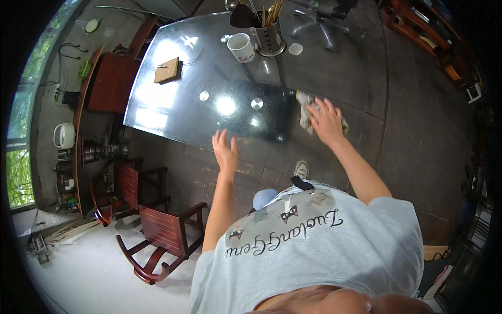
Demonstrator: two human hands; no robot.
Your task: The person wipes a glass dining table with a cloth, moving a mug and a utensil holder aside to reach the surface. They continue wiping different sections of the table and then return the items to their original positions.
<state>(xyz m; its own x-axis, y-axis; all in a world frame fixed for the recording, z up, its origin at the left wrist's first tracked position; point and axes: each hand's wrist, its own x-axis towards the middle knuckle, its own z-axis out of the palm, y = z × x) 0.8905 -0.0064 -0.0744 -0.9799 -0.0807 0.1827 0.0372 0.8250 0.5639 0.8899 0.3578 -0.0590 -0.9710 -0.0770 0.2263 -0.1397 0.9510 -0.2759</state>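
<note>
My right hand (326, 121) lies over a crumpled, pale patterned cloth (304, 114), its fingers spread on top and the cloth showing on both sides. The cloth is at the right of a glossy glass tabletop (184, 114), which mirrors bright window light and a lamp. Nothing is in my left hand (225, 151), held with fingers apart near the table's front edge. Two round metal discs, one on the left (204, 95) and one on the right (257, 103), show in the glass beyond that hand. Where the glass ends on the right is hard to tell.
Toward the back stand a white mug (241, 48) and a perforated metal utensil holder (270, 39), with a small white dish (295, 49) beside them. A brown notebook (167, 70) with a pen lies left. Wooden armchairs (162, 227) stand at lower left.
</note>
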